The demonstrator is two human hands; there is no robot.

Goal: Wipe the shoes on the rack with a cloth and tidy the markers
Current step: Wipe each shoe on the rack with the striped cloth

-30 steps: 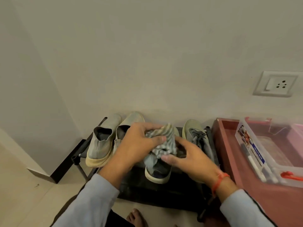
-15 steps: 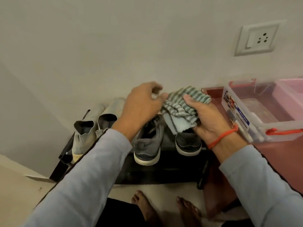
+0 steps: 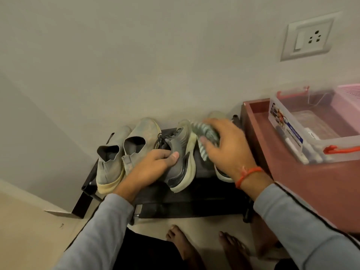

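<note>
A black shoe rack (image 3: 187, 203) stands against the wall with two pairs of shoes on it. My left hand (image 3: 155, 164) grips a grey laced sneaker (image 3: 181, 152) and tilts it onto its side, sole toward the right. My right hand (image 3: 226, 147) holds a striped grey-green cloth (image 3: 204, 133) bunched against that sneaker's sole edge. The other sneaker (image 3: 222, 174) of the pair lies mostly hidden under my right hand. Two pale slip-on shoes (image 3: 120, 154) sit at the rack's left. Markers (image 3: 298, 151) lie in a clear plastic box (image 3: 315, 123) at the right.
The clear box with red clips rests on a reddish-brown cabinet top (image 3: 303, 184) right of the rack. A pink basket (image 3: 350, 94) sits behind it. A wall socket (image 3: 307, 38) is above. My bare feet (image 3: 206, 246) stand on the floor before the rack.
My left hand dropped from the cloth and took hold of the grey sneaker, tipping it on its side. My right hand carried the cloth down against the sneaker.
</note>
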